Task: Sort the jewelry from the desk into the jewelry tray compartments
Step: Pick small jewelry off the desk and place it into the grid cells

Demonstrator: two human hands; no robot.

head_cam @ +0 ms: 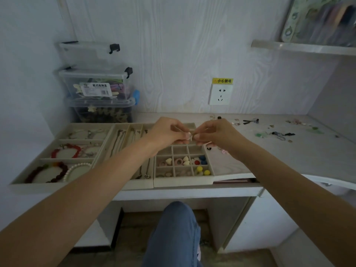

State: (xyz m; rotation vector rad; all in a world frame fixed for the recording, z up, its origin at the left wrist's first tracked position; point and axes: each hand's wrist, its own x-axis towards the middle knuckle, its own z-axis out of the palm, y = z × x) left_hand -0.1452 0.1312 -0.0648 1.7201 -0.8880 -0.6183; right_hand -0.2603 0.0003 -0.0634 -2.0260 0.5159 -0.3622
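Observation:
Both hands meet above the small-compartment jewelry tray [184, 182]. My left hand [166, 132] and my right hand [215, 134] pinch a small pale piece of jewelry [191, 137] between their fingertips; its shape is too small to tell. Below them the tray's cells hold rings, white hearts, and red, blue and yellow beads [200, 162]. A middle tray [125, 139] holds chains. The left tray [57, 185] holds bead bracelets and a pearl strand [75, 168]. Loose jewelry [275, 132] lies scattered on the desk to the right.
Stacked clear plastic storage boxes [96, 89] stand at the back left against the wall. A wall socket [220, 94] sits behind the desk. A shelf [308, 48] juts out at the upper right. My knee in jeans [175, 228] is under the desk.

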